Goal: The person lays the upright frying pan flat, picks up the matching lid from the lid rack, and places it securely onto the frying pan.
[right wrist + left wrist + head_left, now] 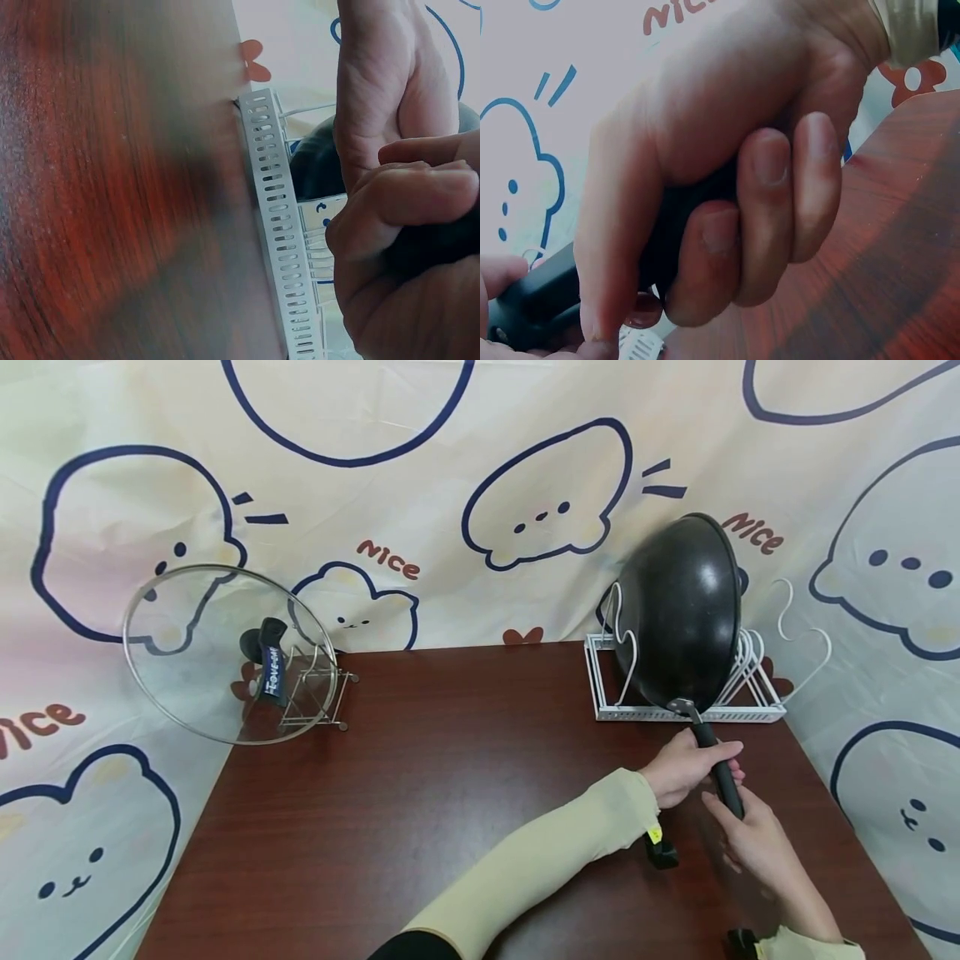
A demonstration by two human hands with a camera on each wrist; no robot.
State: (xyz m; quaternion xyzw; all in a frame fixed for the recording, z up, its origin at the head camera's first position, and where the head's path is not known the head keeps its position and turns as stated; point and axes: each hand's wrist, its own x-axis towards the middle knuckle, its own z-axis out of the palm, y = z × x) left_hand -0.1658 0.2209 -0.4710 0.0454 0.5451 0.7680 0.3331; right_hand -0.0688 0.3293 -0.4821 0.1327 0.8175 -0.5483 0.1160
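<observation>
A black wok [678,610] stands on its side in the white wire rack [686,716] at the back right, with its dark outside toward me. Its black handle [725,785] slants down toward the front. My left hand [684,768] grips the handle around its middle, fingers curled round it in the left wrist view. Close below, my right hand [756,835] holds the handle's end between thumb and fingers. In the right wrist view, the curled right hand [397,225] hides most of the handle.
On the left, a glass lid [198,693] with a dark knob [272,652] leans upright in a small metal wire stand [337,702]. The brown wooden table [450,777] meets a cartoon-printed cloth [420,527] behind. More white wire loops [750,652] rise at the rack's right side.
</observation>
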